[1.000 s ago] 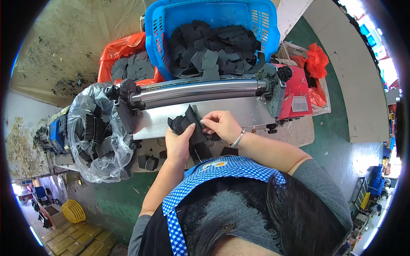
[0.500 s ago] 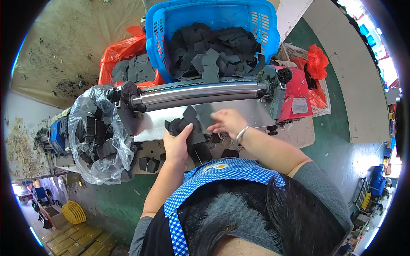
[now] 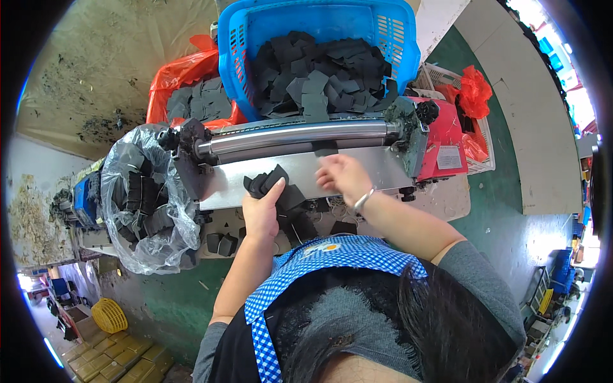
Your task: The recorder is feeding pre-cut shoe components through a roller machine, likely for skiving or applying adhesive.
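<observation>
My left hand (image 3: 260, 212) is closed around a fanned stack of black flat pieces (image 3: 273, 183), held over the near left part of a metal feed plate (image 3: 377, 167). A single black piece (image 3: 325, 149) lies at the back of the plate, its far edge going in under the shiny metal roller (image 3: 300, 136). Just short of that piece is my right hand (image 3: 345, 179), slightly blurred, its fingers bent and apart with nothing seen in them. Black pieces (image 3: 314, 102) rest behind the roller, where the large heap begins.
A blue basket (image 3: 225, 64) full of black pieces stands behind the machine. Red bags (image 3: 159, 89) flank it at the left. At left is a clear plastic bag (image 3: 182, 236) of pieces. The machine's red housing (image 3: 444, 140) sits on the right. Loose pieces (image 3: 220, 244) lie below the plate.
The single piece has moved from beside the stack to the roller and is partly under it. My right hand has come off it; my left hand's stack has shifted slightly.
</observation>
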A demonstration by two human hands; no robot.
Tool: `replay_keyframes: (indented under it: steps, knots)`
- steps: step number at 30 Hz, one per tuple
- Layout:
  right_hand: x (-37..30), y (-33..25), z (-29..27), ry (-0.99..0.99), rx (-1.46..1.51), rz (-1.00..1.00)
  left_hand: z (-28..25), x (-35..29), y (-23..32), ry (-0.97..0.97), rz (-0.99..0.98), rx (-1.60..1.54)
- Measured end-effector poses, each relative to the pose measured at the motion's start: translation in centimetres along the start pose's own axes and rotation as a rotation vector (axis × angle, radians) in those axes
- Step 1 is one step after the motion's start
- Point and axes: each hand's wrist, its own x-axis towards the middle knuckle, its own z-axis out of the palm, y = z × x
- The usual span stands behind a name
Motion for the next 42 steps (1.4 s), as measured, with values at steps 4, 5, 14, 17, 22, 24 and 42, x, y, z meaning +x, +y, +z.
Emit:
replay_keyframes:
  steps: [4, 5, 14, 17, 22, 24, 42]
  knots:
    - [-3.3, 1.3, 2.5, -0.313, -0.666, -0.751, 0.8, -0.3, -0.6, -0.023, -0.056, -0.027]
    - [-2.8, 1.4, 2.5, -0.258, -0.661, -0.735, 0.6, -0.3, -0.3, -0.068, -0.123, -0.029]
    - [-2.9, 1.9, 2.2, -0.303, -0.413, -0.585, -0.1, -1.1, -0.1, -0.122, -0.021, -0.025]
    - [-2.4, 1.6, 1.6, -0.314, -0.195, -0.248, 0.1, -1.3, 0.4, -0.082, -0.003, -0.035]
    - [1.1, -1.1, -0.9, 0.094, -0.005, 0.042, -0.8, -0.8, 0.7, -0.007, 0.144, 0.055]
    - [1.1, -1.2, -0.9, 0.046, 0.010, 0.018, -0.8, -0.7, 0.2, -0.013, 0.152, 0.078]
    - [-2.7, -1.3, 1.5, -0.374, -0.489, -0.060, 0.3, -0.8, -0.6, -0.063, 0.062, 0.003]
